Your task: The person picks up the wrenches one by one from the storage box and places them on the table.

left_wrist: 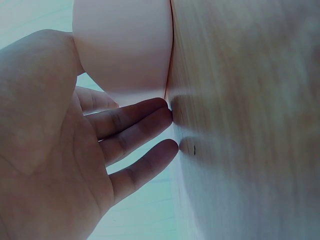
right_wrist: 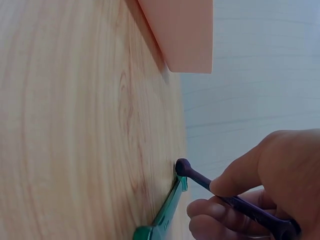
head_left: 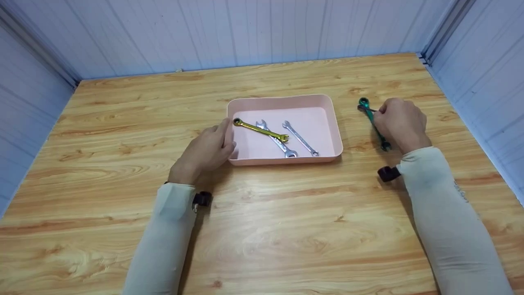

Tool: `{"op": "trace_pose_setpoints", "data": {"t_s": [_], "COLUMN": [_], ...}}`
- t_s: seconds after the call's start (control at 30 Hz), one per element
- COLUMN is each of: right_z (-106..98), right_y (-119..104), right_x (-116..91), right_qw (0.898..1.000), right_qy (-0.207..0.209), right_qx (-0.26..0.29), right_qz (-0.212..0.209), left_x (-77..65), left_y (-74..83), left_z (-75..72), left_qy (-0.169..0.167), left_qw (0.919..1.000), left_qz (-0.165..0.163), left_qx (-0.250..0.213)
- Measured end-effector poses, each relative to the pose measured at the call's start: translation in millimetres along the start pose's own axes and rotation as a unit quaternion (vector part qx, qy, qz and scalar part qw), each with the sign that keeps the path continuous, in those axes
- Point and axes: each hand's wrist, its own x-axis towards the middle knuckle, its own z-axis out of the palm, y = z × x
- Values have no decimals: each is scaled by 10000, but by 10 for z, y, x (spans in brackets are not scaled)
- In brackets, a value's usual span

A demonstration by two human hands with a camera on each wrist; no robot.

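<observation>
A pink tray (head_left: 282, 161) holds a gold wrench (head_left: 262, 130) lying across a silver wrench (head_left: 275, 141), with a second silver wrench (head_left: 301, 139) to their right. My left hand (head_left: 204, 149) rests at the tray's left wall, fingers fairly straight; in the left wrist view its lower fingertips (left_wrist: 167, 147) are down at the tabletop beside the tray. Right of the tray, my right hand (head_left: 403, 123) pinches a dark purple wrench (right_wrist: 200, 179) between thumb and fingers. Its ring end overlaps the far end of a green wrench (head_left: 370, 116) on the table.
The wood-grain table (head_left: 286, 225) meets a pale panel wall (head_left: 254, 32) at the back, with more panels at the left and right. A dark wrist camera (head_left: 202, 199) sits on the left sleeve and another camera (head_left: 388, 173) on the right.
</observation>
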Motion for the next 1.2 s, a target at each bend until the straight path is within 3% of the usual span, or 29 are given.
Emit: {"op": "trace_pose_setpoints", "data": {"t_s": [0.57,0.83,1.2], "right_z": [3,6,15], "right_y": [-89,-73,-64], "right_x": [7,13,6], "right_qw": [9984,9978,9978], "right_qy": [-306,-408,-509], "right_qx": [-471,-523,-428], "right_qz": [44,50,-49], "left_x": [-2,-5,-9], "left_y": [26,8,12], "left_z": [15,5,7], "left_qy": [-21,112,103], "left_qw": [9993,9999,9999], "left_qz": [-281,20,-12], "left_qx": [-247,-6,-94]}}
